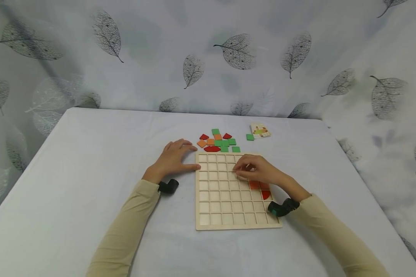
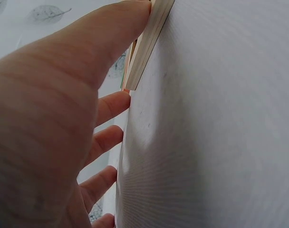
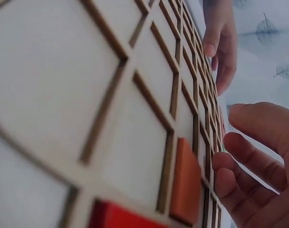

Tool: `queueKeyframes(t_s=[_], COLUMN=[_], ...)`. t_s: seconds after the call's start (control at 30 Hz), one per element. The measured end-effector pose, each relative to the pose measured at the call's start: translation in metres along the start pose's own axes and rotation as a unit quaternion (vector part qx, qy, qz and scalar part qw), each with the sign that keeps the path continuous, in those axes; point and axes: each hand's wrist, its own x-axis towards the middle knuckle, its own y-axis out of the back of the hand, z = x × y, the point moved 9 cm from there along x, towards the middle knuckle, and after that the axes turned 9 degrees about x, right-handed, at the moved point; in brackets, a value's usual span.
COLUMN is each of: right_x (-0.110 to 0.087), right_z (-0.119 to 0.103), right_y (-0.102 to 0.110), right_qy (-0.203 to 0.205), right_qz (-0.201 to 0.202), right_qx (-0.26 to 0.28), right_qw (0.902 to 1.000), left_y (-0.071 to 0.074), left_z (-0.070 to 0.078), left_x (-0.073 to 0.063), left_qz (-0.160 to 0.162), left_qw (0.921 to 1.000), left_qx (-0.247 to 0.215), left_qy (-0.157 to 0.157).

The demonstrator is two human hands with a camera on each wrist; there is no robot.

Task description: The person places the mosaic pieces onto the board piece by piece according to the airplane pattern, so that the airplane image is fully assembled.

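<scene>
A wooden grid board [image 1: 209, 196] lies on the white table. My left hand [image 1: 175, 157] is at its upper left corner, fingers spread; in the left wrist view the thumb [image 2: 111, 33] touches the board's edge [image 2: 147, 47]. Over the board's upper right part hovers my right hand [image 1: 258, 168], its fingers loosely bent. No piece shows between those fingers in the right wrist view, where the right hand [image 3: 258, 166] appears apart from the grid. Orange square tiles [image 1: 254, 185] and a red rounded tile [image 1: 265, 194] sit in cells below that hand, partly covered by it.
Behind the board lie loose green tiles [image 1: 225, 143], orange tiles [image 1: 202, 143] and red pieces [image 1: 212, 149]. Farther right are a single green tile [image 1: 250, 137] and a small stack of patterned cards [image 1: 260, 130]. A leaf-print cloth [image 1: 142, 69] hangs behind the table.
</scene>
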Motion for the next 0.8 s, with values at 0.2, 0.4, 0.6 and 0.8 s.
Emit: queueKeyframes(t_s=[0.2, 0.4, 0.6, 0.8], right_x=[0.015, 0.029, 0.041, 0.055], right_z=[-0.005, -0.001, 0.0, 0.0], right_y=[0.003, 0.004, 0.003, 0.005], right_qy=[0.016, 0.01, 0.014, 0.007], right_qz=[0.006, 0.006, 0.006, 0.012], right_qx=[-0.008, -0.013, -0.016, -0.021], right_qw=[0.9998, 0.9999, 0.9997, 0.9997], left_y=[0.001, -0.002, -0.005, -0.004], left_z=[0.001, -0.002, -0.004, -0.006], left_x=[0.0, 0.002, 0.003, 0.003], left_qz=[0.003, 0.001, -0.003, 0.005], left_qw=[1.0, 1.0, 1.0, 1.0], left_qx=[0.0, -0.001, 0.005, 0.007], left_qy=[-0.002, 0.004, 0.007, 0.001])
